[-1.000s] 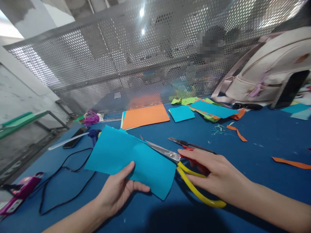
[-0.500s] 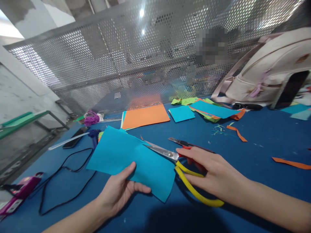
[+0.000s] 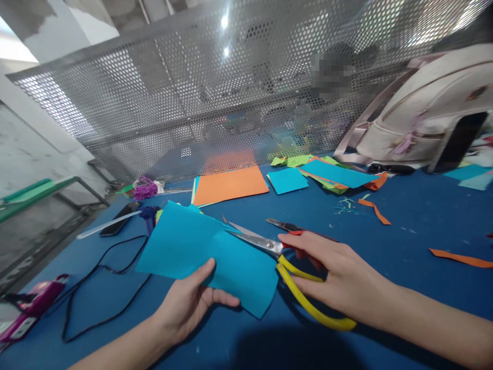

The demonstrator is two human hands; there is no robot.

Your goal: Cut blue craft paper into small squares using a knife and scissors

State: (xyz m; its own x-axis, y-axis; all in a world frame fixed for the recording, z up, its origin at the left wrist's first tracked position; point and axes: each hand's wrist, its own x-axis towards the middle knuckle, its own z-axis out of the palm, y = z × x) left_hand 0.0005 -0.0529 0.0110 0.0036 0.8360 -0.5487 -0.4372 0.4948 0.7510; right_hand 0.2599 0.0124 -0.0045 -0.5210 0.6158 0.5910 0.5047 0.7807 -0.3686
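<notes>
A blue paper sheet (image 3: 181,246) is pinched in my left hand (image 3: 192,303), thumb on top and fingers beneath. My right hand (image 3: 331,267) grips scissors (image 3: 304,295) with yellow and red handles. Their slightly parted blades lie at the sheet's upper edge, pointing left. Just behind the scissors lies a utility knife (image 3: 287,225). An orange sheet (image 3: 231,186) tops a paper stack farther back, beside a small blue square (image 3: 287,181).
A perforated metal panel (image 3: 173,103) stands behind the blue table (image 3: 408,308). At left are a hot glue gun (image 3: 149,216), a black cable (image 3: 111,321) and a phone (image 3: 121,218). A backpack (image 3: 431,113) and orange scraps (image 3: 458,257) are at right.
The scissor blades look slightly more parted. The blue sheet has shifted very little, and both hands are in nearly the same place.
</notes>
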